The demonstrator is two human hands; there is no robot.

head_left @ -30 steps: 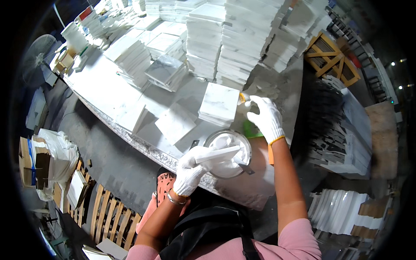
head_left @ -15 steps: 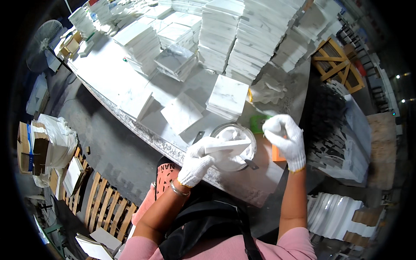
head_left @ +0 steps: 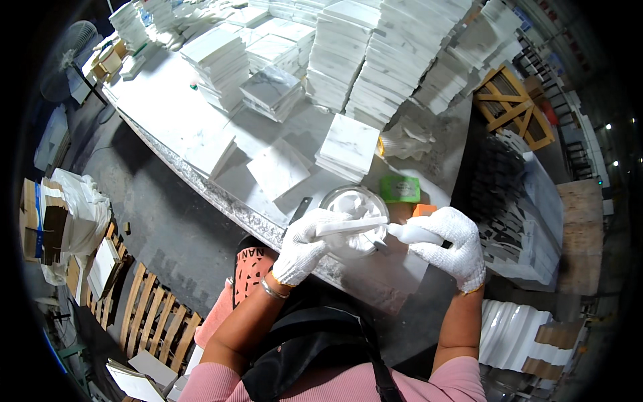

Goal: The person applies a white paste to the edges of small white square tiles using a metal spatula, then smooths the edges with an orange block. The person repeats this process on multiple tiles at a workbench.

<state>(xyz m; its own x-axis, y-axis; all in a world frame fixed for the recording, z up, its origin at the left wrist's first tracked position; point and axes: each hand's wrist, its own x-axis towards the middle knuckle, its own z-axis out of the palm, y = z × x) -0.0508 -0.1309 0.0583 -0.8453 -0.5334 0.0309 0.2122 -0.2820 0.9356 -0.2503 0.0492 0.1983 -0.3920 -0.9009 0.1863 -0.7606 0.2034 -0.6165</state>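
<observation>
My left hand [head_left: 301, 246], in a white knit glove, grips a white marble tile [head_left: 349, 226] seen nearly edge-on. My gloved right hand [head_left: 459, 249] is wrapped round a small white squeeze bottle [head_left: 418, 234]. The bottle's nozzle points left, at the tile's right end; whether they touch I cannot tell. Below the tile stands a round tub [head_left: 326, 201] with white paste in it. A dark scraper blade [head_left: 301, 210] sticks out at the tub's left side. Just beyond the tub lie a green box [head_left: 400, 189] and an orange block [head_left: 424, 210].
A short stack of veined tiles [head_left: 349, 142] and a loose tile [head_left: 278, 169] lie on the worktable [head_left: 161, 100]. Tall tile stacks [head_left: 341, 60] line the back. A crumpled glove [head_left: 407, 137] lies at the right. Wooden pallets [head_left: 154, 315] and a fan [head_left: 70, 50] stand to the left.
My right hand has come down and turned, bringing the bottle's nozzle leftward to the tile's end. The green box and orange block now show more fully. My left hand keeps its hold on the tile.
</observation>
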